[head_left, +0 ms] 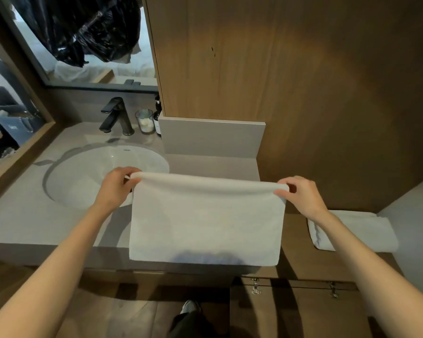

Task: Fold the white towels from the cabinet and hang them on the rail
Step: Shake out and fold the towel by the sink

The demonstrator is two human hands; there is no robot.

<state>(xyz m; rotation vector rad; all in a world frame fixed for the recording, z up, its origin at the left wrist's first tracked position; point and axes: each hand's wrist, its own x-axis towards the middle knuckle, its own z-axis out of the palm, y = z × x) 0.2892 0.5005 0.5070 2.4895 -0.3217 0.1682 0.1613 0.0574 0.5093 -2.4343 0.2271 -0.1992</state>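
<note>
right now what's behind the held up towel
Grey counter and part of the sink show around the towel. Whatever sits directly behind it is covered.

Both bare arms reached forward, well apart. The left hand [117, 186] and the right hand [300, 195] were each raised level, fingers and thumb pinched closed, knuckles up, wrists slightly bent.

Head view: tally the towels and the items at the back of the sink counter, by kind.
White towels: 2, held towel and folded towel
Faucet: 1
Glass: 1
Pump bottle: 1
Total: 5
</note>
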